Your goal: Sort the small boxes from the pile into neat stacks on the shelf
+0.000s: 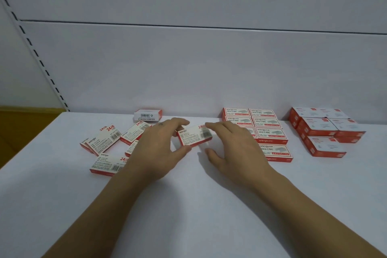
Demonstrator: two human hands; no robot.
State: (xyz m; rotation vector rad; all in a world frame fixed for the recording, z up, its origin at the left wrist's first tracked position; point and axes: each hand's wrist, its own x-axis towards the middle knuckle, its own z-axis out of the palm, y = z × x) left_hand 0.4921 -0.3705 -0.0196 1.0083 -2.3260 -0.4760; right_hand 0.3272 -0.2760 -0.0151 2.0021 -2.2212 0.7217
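While the left hand point(161, 144) is pinching one small box point(193, 137) between the pile point(104, 144) and the stacks point(266, 130), the right hand point(232, 148) is hovering just beside it, fingers loose, holding nothing. Next, the box is probably needing straight placing on the stacks.

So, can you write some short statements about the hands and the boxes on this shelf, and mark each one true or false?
1. The left hand pinches one small box. True.
2. The loose boxes lie to the right of both hands. False: they lie to the left.
3. On the shelf, neat stacks stand to the right of the hands. True.
4. The right hand grips two boxes. False: its fingers are spread by the one box and grip nothing.
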